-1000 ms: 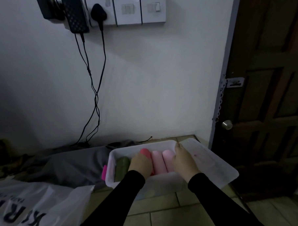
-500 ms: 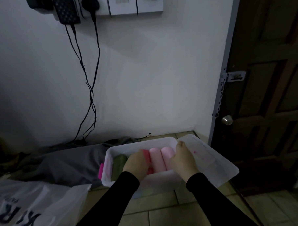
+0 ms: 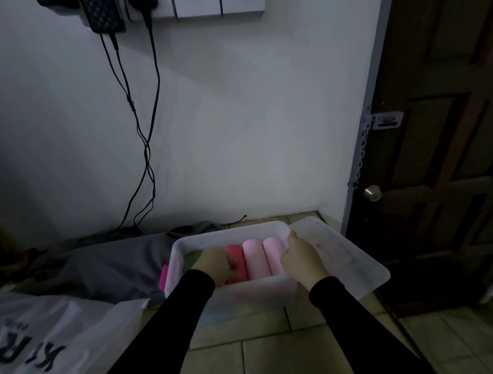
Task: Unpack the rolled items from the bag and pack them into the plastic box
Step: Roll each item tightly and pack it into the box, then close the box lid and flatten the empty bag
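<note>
Translucent plastic box [image 3: 233, 296] stands on the tiled floor [image 3: 275, 361] near the wall, its lid [image 3: 356, 269] lying against its right side. Inside, side by side and touching, lie a green roll [image 3: 192, 258], a red roll [image 3: 237, 260] and two pink rolls [image 3: 255, 258], the second [image 3: 273, 253] at the right end.

Left hand [image 3: 213, 263] lies over the green and red rolls, fingers bent down onto them; whether it holds one or only presses cannot be told. Right hand [image 3: 302, 258] rests at the right end of the row against the outer pink roll, thumb at the box rim, grip relaxed, holding nothing plainly.

Step in hand, by judgement: squaring the row. Recommended: press from both ends evenly, keep the rolls parallel and flat, and avoid dragging a loose edge that would unroll.

White bag [image 3: 49, 345] with dark lettering lies at the left on the floor, apart from the box; its contents are not visible.

Room is dim. Grey cloth [image 3: 101, 263] lies behind the box at the left. Cables [image 3: 144, 134] hang from wall sockets [image 3: 105, 12]. Dark wooden door [image 3: 450, 149] stands at the right.
</note>
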The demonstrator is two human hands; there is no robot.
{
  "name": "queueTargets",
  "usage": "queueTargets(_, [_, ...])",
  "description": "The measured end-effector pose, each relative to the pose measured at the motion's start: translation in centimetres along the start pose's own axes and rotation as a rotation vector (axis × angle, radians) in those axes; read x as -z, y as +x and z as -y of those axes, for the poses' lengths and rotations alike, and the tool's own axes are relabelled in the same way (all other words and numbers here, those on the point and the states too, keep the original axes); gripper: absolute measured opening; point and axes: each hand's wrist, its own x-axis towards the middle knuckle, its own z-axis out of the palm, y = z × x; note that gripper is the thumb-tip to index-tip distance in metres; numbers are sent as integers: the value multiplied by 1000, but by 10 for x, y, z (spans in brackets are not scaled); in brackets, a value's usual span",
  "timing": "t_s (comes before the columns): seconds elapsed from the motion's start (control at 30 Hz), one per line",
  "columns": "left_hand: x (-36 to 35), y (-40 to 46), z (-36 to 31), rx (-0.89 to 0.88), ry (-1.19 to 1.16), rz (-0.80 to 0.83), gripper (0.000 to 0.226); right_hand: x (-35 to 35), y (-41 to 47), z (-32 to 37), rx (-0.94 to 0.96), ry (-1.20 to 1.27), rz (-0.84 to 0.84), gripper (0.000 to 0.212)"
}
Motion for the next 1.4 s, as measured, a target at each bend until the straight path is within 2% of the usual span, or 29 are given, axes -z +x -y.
queueTargets(0.17, [6, -3, -15, -28, 78, 13, 33, 2, -1, -2, 17, 39, 23, 61])
queueTargets(0.2, [8, -4, -19, -42, 95, 0, 35, 5, -1, -6, 41, 64, 19, 53])
queueTargets(0.27, [11, -11, -28, -21, 110, -36, 38, 10, -2, -21, 118, 176, -21, 24])
queueTargets(0.3, [11, -14, -32, -16, 135, -63, 38, 14, -5, -31, 161, 252, -44, 18])
queueTargets(0.37, [5, -9, -41, 10, 120, -164, 34, 27, -14, -58, 230, 313, -109, 22])
queueTargets(0.43, [3, -6, -54, 21, 64, -329, 31, 37, -19, -85, 276, 205, -164, 23])
queueTargets(0.5, [-1, -5, -84, -138, 40, -464, 32, 48, -23, -116, 277, 16, -142, 29])
queueTargets(0.57, [-8, -13, -125, -370, 30, -455, 36, 54, -25, -145, 241, -116, -94, 36])
queueTargets(0.63, [-24, -17, -165, -465, 111, -351, 39, 55, -27, -168, 254, -200, -37, 40])
queueTargets(0.73, [-54, 0, -192, -441, 400, -258, 36, 51, -28, -186, 307, -276, 40, 30])
queueTargets(0.83, [-74, 34, -189, -311, 650, -240, 37, 48, -28, -196, 383, -326, 66, 25])
queueTargets(0.9, [-79, 50, -188, -217, 621, -220, 34, 49, -29, -205, 444, -341, 42, 24])
queueTargets(1.03, [-88, 75, -185, -181, 524, -214, 35, 52, -34, -226, 477, -318, -26, 20])
queueTargets(1.2, [-85, 74, -192, -177, 192, -324, 37, 65, -37, -246, 516, -168, -336, 20])
queueTargets(1.3, [-85, 71, -195, -193, 44, -412, 29, 77, -33, -235, 556, -53, -484, 4])
queueTargets(1.4, [-89, 63, -197, -247, -107, -532, 21, 94, -31, -214, 598, 108, -649, 6])
